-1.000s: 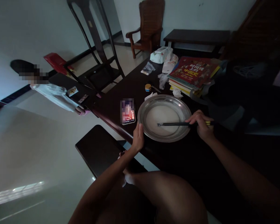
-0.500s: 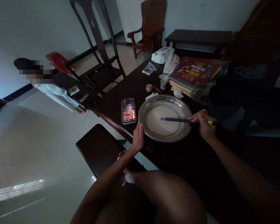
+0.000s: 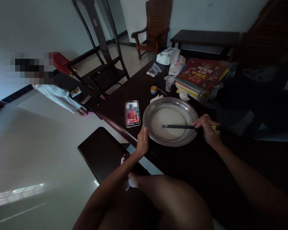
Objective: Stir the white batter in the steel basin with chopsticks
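Observation:
A shiny metal basin [image 3: 156, 105] holding a pale white liquid stands on the dark wooden table [image 3: 134, 86]. My left hand [image 3: 142, 141] grips the basin's near-left rim. My right hand [image 3: 208, 128] holds a pair of dark chopsticks [image 3: 179, 126] at the basin's right rim. Their tips reach into the liquid near the basin's middle.
A lit phone [image 3: 132, 114] lies left of the basin. Behind it sit a small round tin [image 3: 154, 89], crumpled tissues, plastic bags [image 3: 168, 56] and a stack of books [image 3: 199, 75]. A dark bench [image 3: 99, 151] stands below the table. Another person [image 3: 60, 95] stands at the table's far left end.
The chopstick tips swung away across the liquid and have come back toward me and to the left. My left hand has stayed on the rim.

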Tool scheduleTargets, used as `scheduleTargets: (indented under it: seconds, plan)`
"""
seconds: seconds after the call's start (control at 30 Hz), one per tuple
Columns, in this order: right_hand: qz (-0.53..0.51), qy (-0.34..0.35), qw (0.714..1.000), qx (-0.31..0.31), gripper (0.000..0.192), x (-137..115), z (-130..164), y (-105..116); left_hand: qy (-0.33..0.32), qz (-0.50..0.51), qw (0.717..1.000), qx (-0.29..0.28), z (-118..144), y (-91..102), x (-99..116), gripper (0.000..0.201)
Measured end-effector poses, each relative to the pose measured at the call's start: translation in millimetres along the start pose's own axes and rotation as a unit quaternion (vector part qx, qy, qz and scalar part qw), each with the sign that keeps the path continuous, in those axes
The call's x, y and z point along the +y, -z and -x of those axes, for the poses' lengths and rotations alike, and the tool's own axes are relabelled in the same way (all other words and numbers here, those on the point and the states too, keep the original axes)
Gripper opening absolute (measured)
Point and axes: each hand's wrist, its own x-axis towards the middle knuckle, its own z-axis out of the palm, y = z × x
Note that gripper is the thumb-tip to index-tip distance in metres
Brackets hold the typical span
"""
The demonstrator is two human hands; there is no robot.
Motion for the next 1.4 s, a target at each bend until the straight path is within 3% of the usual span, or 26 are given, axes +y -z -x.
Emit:
scheduleTargets:
  seconds: [0.2, 0.33, 0.5, 0.67, 0.8, 0.97, 1.13, 1.27, 1.4]
  plan:
    - [-0.015, 0.014, 0.999, 0.041, 0.047, 0.2, -0.7, -0.4, -0.009, 0.003, 1.000, -0.005, 0.3, 0.6, 2.2, 0.077]
    - [0.003, 0.006, 1.000, -0.010, 0.043, -0.1, 0.7, 0.0, -0.010, 0.005, 1.000, -0.002, 0.5, 0.5, 1.9, 0.078]
    - [-0.007, 0.012, 0.999, 0.031, 0.047, 0.3, 1.0, -0.4, 0.002, 0.001, 1.000, -0.002, 1.0, 0.2, 1.7, 0.081]
    - [0.007, -0.003, 1.000, 0.000, 0.041, -1.1, 0.1, -1.3, -0.006, -0.005, 1.000, 0.000, 1.1, -0.1, 2.6, 0.080]
    - [0.002, 0.007, 0.999, 0.043, 0.048, -0.4, -0.6, 0.5, -0.005, -0.005, 1.000, -0.002, 0.9, -0.8, 3.1, 0.080]
    - [0.020, -0.006, 1.000, 0.002, 0.045, 0.2, -0.5, 0.4, -0.007, 0.001, 1.000, -0.001, 1.1, -1.5, 3.2, 0.079]
    - [-0.011, 0.009, 0.999, 0.032, 0.048, 0.1, -0.5, 0.1, -0.001, -0.005, 1.000, -0.001, 1.5, -0.8, 3.6, 0.081]
    - [0.016, -0.005, 1.000, -0.006, 0.044, -0.9, -0.3, -0.7, 0.000, -0.010, 1.000, -0.002, 1.1, 0.0, 3.4, 0.081]
    - [0.012, -0.010, 0.999, 0.045, 0.048, -1.1, -0.7, -0.9, -0.006, -0.006, 1.000, -0.007, 0.8, 0.4, 2.6, 0.080]
